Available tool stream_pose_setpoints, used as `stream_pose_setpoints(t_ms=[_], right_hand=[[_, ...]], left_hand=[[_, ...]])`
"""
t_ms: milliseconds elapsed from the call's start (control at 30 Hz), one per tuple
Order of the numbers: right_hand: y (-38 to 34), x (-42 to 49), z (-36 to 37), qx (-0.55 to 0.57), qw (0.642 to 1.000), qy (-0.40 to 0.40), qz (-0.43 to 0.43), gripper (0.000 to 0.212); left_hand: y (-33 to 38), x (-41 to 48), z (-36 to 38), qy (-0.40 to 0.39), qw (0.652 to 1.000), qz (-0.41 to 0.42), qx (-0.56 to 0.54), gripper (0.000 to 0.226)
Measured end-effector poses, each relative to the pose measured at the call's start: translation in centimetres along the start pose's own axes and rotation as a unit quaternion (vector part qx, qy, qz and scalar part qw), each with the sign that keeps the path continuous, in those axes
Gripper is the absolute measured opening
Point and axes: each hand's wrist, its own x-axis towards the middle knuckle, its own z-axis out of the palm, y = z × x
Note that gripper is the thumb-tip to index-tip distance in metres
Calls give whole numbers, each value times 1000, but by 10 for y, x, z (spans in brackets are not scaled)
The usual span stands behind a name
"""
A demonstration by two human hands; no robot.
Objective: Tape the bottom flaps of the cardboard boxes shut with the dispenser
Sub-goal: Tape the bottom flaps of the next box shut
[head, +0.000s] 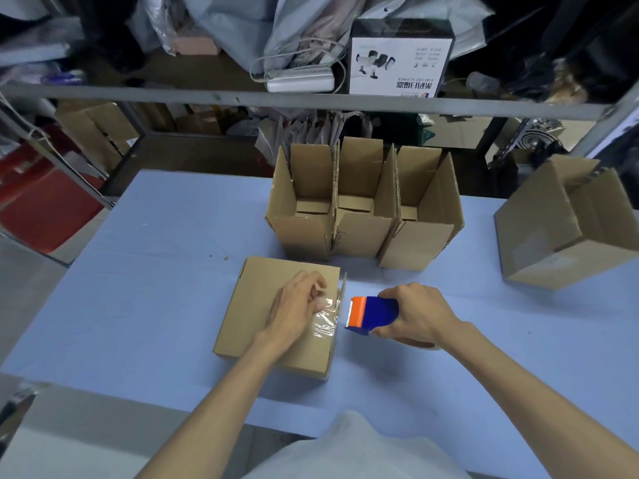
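Upturned box point(269, 288) on table point(173, 271): left hand point(297, 309) is pressing tape point(326, 328) flat near its right edge, right hand point(418, 312) is gripping dispenser point(373, 312) just beside it, tape wanting a taut, straight pull.

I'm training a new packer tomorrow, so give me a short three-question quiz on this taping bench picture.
1. True or false: the left hand holds the tape dispenser.
2. The clear tape lies on: A) the closed box B) an open box C) no box.
3. How many open boxes stand in the row behind the closed box?
Key: 1 false, the right hand holds it; 2 A; 3 three.
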Motion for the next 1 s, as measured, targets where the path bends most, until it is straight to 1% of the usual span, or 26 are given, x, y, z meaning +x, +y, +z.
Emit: stream_pose_setpoints(t_ms=[67, 167, 233, 333, 400, 533, 700, 767, 800, 833, 867, 900, 933, 1000], right_hand=[[-7, 6, -2, -20, 1000, -11, 4, 66], [-22, 13, -8, -73, 997, -17, -1, 54], [-33, 17, -12, -122, 992, -18, -18, 46], [-47, 21, -22, -181, 983, 0, -38, 36], [-53, 25, -28, -199, 979, 5, -40, 39], [-63, 26, -33, -189, 982, -26, -16, 49], [-79, 29, -33, -245, 968, -2, -43, 41], [-81, 26, -33, -250, 967, 4, -50, 33], [-76, 21, -29, -267, 962, -8, -53, 23], [-68, 14, -22, -288, 956, -38, -51, 17], [-58, 4, -12, -287, 955, -63, -38, 16], [-45, -6, -2, -260, 963, -70, -19, 15], [-31, -16, 5, -216, 975, -56, 4, 15], [-11, -28, 9, -158, 985, -17, 75, 26]], left_hand=[[-3, 1, 2, -28, 999, 28, -6, 22], [-5, 2, 6, -34, 999, 23, -7, 17], [-7, 1, 7, -37, 999, 27, 2, 19], [-6, 3, 4, -42, 998, 54, 7, 27], [-2, 5, 3, -36, 997, 67, 25, 31], [0, 0, 7, -28, 998, 43, 34, 36], [1, -1, 9, -21, 999, 32, 23, 37], [3, -2, 8, -19, 999, 28, 18, 34], [3, -2, 7, -13, 1000, 23, 17, 34], [1, -2, 7, -7, 1000, 14, 8, 34], [-1, -4, 7, -5, 1000, 4, -9, 36], [-2, -5, 7, -3, 1000, 4, -21, 38], [-2, -5, 7, 0, 1000, 15, -25, 41], [-4, -5, 9, 1, 998, 61, 23, 46]])
